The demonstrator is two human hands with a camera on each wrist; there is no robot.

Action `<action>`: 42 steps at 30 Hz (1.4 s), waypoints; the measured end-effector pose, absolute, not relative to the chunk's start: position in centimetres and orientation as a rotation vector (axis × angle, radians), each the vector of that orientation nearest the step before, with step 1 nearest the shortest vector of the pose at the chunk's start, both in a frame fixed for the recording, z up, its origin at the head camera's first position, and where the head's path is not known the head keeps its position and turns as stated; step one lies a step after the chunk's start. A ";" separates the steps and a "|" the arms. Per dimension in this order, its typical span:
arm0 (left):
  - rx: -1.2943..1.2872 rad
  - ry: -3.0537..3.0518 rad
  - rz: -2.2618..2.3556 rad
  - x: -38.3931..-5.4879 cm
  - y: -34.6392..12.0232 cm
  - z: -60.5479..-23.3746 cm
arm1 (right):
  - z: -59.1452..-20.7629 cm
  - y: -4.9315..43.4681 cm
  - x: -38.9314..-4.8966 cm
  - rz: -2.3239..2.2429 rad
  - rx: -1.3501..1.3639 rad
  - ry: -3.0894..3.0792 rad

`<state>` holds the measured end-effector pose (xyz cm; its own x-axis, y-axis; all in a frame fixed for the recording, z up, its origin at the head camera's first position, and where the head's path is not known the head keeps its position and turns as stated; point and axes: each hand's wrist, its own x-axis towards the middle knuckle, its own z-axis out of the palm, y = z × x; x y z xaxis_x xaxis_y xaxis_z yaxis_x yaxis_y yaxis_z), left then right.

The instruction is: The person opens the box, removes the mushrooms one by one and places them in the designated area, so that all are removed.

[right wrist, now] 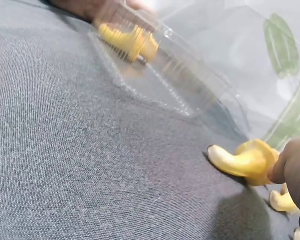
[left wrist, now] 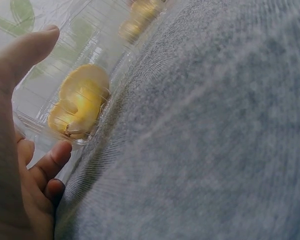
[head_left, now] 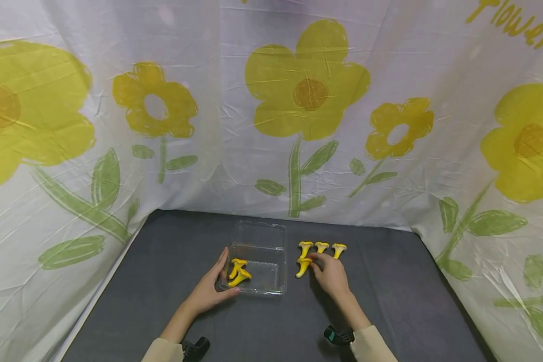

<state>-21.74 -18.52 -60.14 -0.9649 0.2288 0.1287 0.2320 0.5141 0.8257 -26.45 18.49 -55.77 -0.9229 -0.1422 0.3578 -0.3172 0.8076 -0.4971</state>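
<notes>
Right hand [head_left: 330,274]: pinches yellow mushroom [head_left: 303,267], just left, by cap [right wrist: 260,157]
Mushroom: likely light; stem [right wrist: 229,160] graspable too
Left hand [head_left: 208,290]: holds clear container [head_left: 264,291] at its right; likely flexible

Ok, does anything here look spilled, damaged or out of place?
Nothing stands out: two yellow mushrooms lie in the open clear container, four more mushrooms sit on the dark cloth, and I see no spill or damage.
</notes>
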 end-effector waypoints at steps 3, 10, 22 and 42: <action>-0.414 -2.725 -1.498 -21.7 -18.6 -60.2 | -55.5 18.6 -26.5 0.801 0.350 -2.672; -0.429 -2.720 -1.470 -21.8 -18.7 -60.3 | -54.5 18.4 -26.6 0.820 0.350 -2.613; -0.414 -2.723 -1.475 -21.9 -18.5 -60.5 | -53.6 16.2 -26.7 1.001 0.378 -2.565; -0.442 -2.697 -1.476 -21.8 -18.6 -60.3 | -53.3 11.8 -26.0 1.104 0.487 -2.525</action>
